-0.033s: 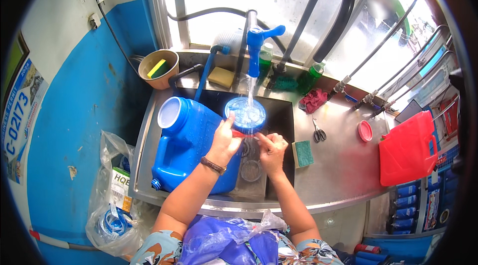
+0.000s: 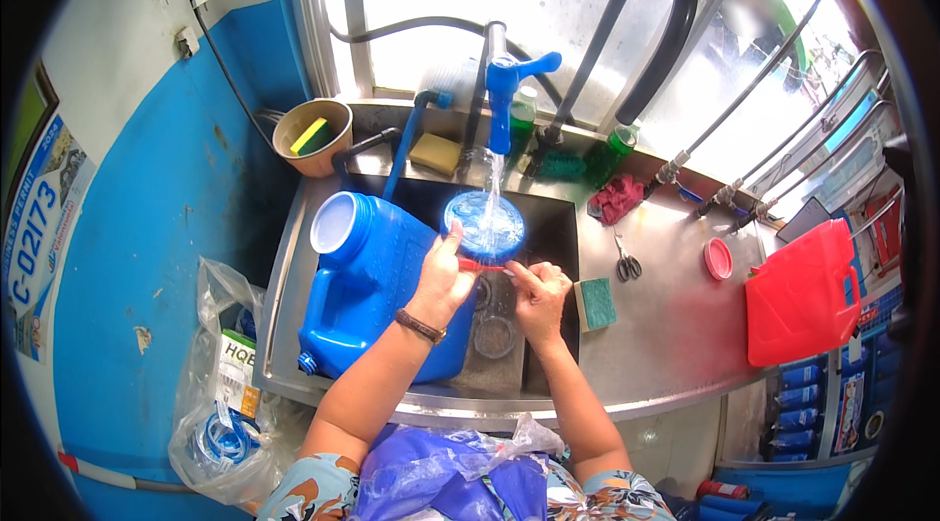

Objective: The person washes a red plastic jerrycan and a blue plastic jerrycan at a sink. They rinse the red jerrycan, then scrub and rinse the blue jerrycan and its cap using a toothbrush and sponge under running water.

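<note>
Water is running from the blue tap [image 2: 509,95] onto a round blue lid [image 2: 483,224] over the sink [image 2: 548,227] — left hand [image 2: 441,276] and right hand [image 2: 538,291] are both gripping its lower edge, beside a blue jug [image 2: 362,286].

Water-refilling shop: steel sink [image 2: 676,345], blue jug [image 2: 362,286], filling hoses [image 2: 646,41].

Your left hand [image 2: 443,278] covers the near rim of the round blue lid [image 2: 484,224], and running water blurs its face; your right hand [image 2: 539,294] hides most of the thin red thing pinched at the lid's lower edge, so you cannot tell what it is; the blue jug [image 2: 367,281] has its lower right corner behind your forearm; the sink [image 2: 548,217] floor is largely hidden.
</note>
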`<state>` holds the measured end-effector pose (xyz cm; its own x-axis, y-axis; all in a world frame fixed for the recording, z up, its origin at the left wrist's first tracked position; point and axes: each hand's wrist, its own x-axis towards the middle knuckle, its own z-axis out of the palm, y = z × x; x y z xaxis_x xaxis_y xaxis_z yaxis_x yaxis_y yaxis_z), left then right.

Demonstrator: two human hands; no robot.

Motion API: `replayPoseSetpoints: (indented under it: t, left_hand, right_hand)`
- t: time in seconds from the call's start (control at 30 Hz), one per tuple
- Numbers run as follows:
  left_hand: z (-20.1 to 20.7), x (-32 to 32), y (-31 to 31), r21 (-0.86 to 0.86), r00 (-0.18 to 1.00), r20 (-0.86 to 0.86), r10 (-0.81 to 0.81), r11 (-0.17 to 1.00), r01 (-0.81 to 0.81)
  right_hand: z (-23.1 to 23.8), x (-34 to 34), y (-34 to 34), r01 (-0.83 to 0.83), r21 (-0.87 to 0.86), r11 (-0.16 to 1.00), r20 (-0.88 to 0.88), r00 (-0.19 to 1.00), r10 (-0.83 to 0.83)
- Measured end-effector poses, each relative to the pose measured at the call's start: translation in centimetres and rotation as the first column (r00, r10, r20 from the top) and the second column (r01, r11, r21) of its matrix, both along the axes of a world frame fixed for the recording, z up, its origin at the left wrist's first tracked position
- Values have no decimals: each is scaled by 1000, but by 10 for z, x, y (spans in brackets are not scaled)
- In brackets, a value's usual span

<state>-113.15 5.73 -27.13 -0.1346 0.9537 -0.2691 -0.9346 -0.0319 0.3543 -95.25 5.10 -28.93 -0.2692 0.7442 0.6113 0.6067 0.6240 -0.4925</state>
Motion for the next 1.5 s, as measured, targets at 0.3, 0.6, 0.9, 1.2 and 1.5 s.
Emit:
replayPoseSetpoints:
  t: [0.3, 0.6, 0.9, 1.2, 1.5]
  left_hand:
    - [8, 9, -2, -34, 979, -194, 63, 997, -71]
    - [3, 14, -12, -104, 990, -138, -24, 995, 9]
    - [-6, 8, -12, -75, 995, -102, -17, 997, 9]
    - [-61, -7, 6, -187, 990, -143, -12, 982, -16]
    - [-31, -10, -15, 131, 906, 121, -406, 911, 391]
  right_hand:
    - [25, 8, -1, 92, 86, 992, 148, 984, -104]
    - [7, 7, 11, 24, -361, 932, -94, 994, -61]
    - [-7, -1, 15, -1, -3, 1000, 104, 995, 1]
    - [-4, 5, 35, -748, -647, 144, -757, 609, -238]
    - [34, -19, 6, -491, -335, 804, 147, 816, 559]
